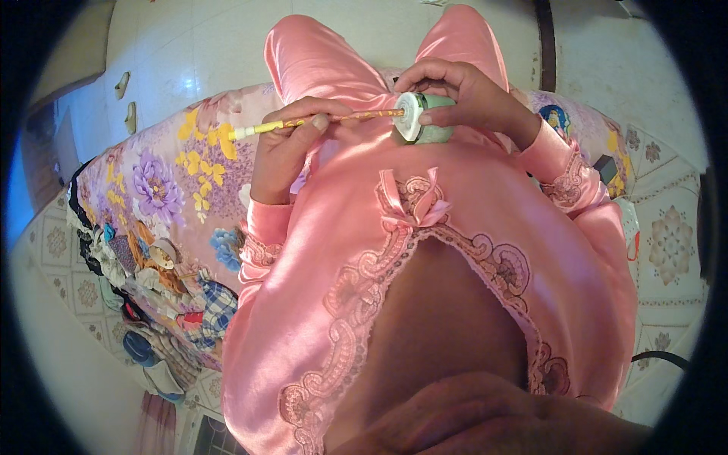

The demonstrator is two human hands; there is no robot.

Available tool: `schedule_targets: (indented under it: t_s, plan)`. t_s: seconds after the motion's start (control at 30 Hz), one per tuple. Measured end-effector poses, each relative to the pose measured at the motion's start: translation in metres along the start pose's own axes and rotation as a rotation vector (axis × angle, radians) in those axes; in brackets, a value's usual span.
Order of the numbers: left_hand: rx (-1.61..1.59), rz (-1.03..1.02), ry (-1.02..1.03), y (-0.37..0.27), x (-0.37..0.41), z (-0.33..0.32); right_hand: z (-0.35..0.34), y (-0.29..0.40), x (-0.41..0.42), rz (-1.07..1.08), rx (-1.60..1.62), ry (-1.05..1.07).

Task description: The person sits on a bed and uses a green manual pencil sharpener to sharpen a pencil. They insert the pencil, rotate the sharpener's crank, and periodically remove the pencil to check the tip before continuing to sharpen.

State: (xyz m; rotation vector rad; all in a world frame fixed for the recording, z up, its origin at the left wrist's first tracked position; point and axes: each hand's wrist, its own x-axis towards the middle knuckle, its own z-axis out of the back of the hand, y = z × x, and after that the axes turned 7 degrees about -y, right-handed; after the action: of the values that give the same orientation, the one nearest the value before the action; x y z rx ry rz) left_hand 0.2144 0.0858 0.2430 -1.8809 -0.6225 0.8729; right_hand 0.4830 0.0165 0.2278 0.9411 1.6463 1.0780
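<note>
My left hand [293, 133] pinches a yellow and red patterned pencil [304, 121] between thumb and fingers. The pencil lies almost level, its white-banded yellow end pointing left. Its other end goes into the white face of a pale green pencil sharpener [438, 133], so the point is hidden. Around the sharpener's body, my right hand [460, 94] is closed, thumb on the near side and fingers over the far side. A dark band runs behind the white face. Both hands are above my lap, in front of the pink satin top [472, 199].
I sit on a bed with a flowered sheet [153, 187]. Crumpled clothes [165, 256] are heaped at left, including a blue checked cloth [219, 307]. Slippers [131, 116] lie on the tiled floor [216, 34]. A small dark block [606, 168] sits at right, near a black cable [660, 356].
</note>
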Motion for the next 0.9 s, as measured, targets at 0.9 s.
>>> schedule_targets:
  t_s: [0.9]
  plan:
    - [0.022,-0.026,0.0,-0.008,0.0,0.0,-0.003,0.006,0.002,-0.017,-0.067,-0.102]
